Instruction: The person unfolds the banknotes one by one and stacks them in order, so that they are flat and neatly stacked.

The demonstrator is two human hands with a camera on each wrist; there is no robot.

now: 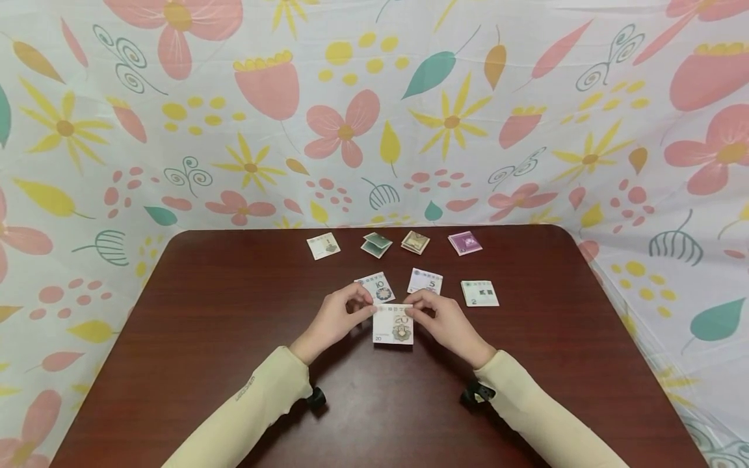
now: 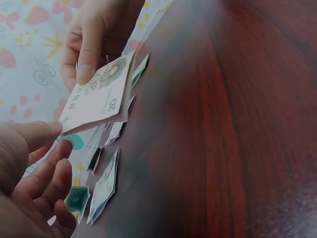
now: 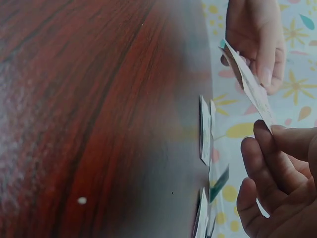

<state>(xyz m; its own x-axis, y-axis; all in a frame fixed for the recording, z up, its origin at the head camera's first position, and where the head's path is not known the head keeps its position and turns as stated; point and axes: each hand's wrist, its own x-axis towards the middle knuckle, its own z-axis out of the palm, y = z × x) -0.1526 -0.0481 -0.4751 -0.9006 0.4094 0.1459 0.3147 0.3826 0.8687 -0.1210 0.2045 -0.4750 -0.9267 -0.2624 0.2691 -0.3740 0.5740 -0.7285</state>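
Your left grip and right grip pinch the folded 20 banknote by its corners, so uneven release could spring it open.

You've got 1 dark red-brown wood-grain table, white floral-print cloth behind it and along both sides.

L sleeve & R sleeve pale yellow; L w/ dk lettering; blk wrist units, prob. cams.
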